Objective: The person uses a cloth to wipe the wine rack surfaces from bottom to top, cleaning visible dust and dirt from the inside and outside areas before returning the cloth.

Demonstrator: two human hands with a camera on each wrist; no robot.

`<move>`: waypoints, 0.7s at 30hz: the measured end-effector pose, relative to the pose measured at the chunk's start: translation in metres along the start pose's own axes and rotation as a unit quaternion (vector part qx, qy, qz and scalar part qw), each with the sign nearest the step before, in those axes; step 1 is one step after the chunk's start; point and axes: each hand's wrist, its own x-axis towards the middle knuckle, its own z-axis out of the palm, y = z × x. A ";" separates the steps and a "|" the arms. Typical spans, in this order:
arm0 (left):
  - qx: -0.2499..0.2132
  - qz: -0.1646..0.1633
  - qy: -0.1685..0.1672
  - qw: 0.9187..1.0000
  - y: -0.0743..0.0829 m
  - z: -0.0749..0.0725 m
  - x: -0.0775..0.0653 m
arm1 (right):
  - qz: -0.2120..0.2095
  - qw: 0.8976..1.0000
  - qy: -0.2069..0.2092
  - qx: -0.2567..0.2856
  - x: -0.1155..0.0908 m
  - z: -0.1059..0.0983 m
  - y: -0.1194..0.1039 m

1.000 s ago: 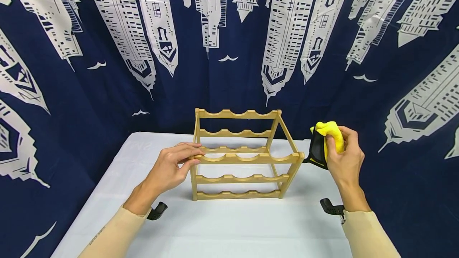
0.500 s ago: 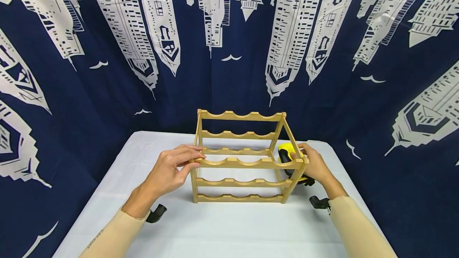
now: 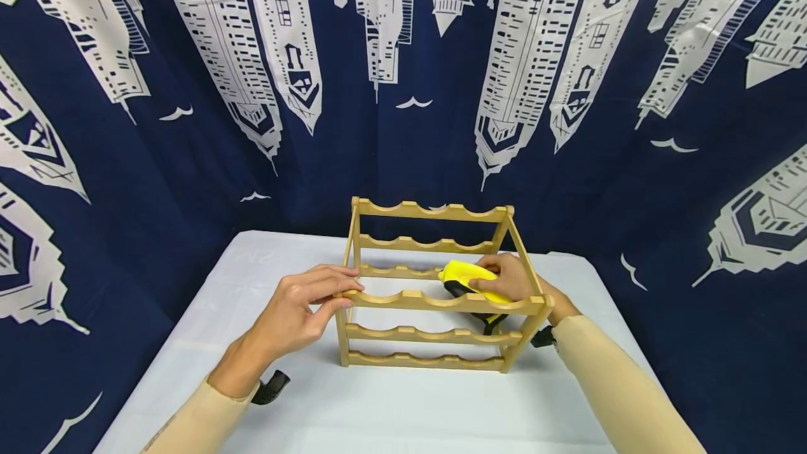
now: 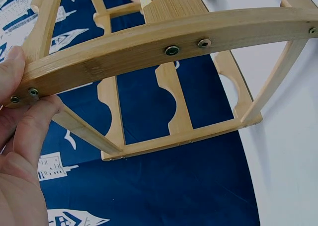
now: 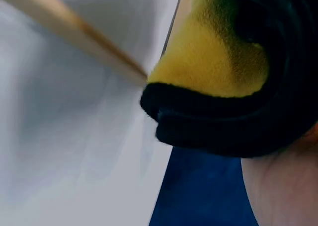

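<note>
A light wooden rack with scalloped rails, like a bottle rack (image 3: 412, 300), stands on the white-covered table. My left hand (image 3: 299, 303) grips its upper front left corner, thumb and fingers on either side of the wood. In the left wrist view that hand (image 4: 25, 156) holds the end of a side bar with screw heads. My right hand (image 3: 513, 280) reaches through the rack's right side, holding a bunched yellow cloth with black trim (image 3: 465, 273). The folded cloth (image 5: 213, 67) fills much of the right wrist view; whether it touches a rail is unclear.
The white-covered table (image 3: 378, 405) extends around the rack. Behind it hangs a dark blue curtain (image 3: 391, 153) printed with white buildings. A black wrist-worn device (image 3: 271, 387) sits below my left hand.
My right hand carries the cloth leftward and down, from outside the rack's right side to inside the frame. My left hand keeps its hold; the rack's near side shifts slightly.
</note>
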 end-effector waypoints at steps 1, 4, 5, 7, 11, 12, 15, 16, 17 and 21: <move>0.000 0.000 -0.002 1.000 0.000 0.000 0.000 | -0.013 1.000 -0.003 -0.007 0.006 0.003 0.001; 0.001 -0.002 -0.008 1.000 -0.001 -0.001 0.000 | -0.076 0.997 -0.016 -0.030 0.024 0.013 0.004; 0.000 -0.002 -0.010 1.000 -0.002 -0.001 0.000 | -0.097 0.995 -0.019 -0.034 0.029 0.016 0.005; -0.002 -0.002 -0.011 1.000 -0.002 -0.002 0.000 | -0.149 0.987 -0.019 -0.057 0.039 0.023 0.007; -0.008 -0.003 -0.012 1.000 -0.003 -0.001 0.000 | -0.198 0.975 -0.018 -0.098 0.050 0.032 0.011; -0.010 -0.004 -0.012 1.000 -0.003 -0.001 0.000 | -0.201 0.973 -0.019 -0.107 0.053 0.034 0.013; -0.011 -0.009 -0.014 1.000 -0.004 -0.001 -0.001 | -0.195 0.973 -0.039 -0.114 0.061 0.039 0.014; -0.010 -0.010 -0.014 1.000 -0.004 -0.001 -0.001 | -0.193 0.974 -0.047 -0.113 0.064 0.041 0.014; -0.010 -0.012 -0.014 1.000 -0.004 -0.001 -0.001 | -0.195 0.973 -0.053 -0.112 0.067 0.043 0.014; -0.009 -0.020 -0.014 1.000 -0.004 -0.001 -0.002 | -0.235 0.965 -0.060 -0.103 0.080 0.049 0.012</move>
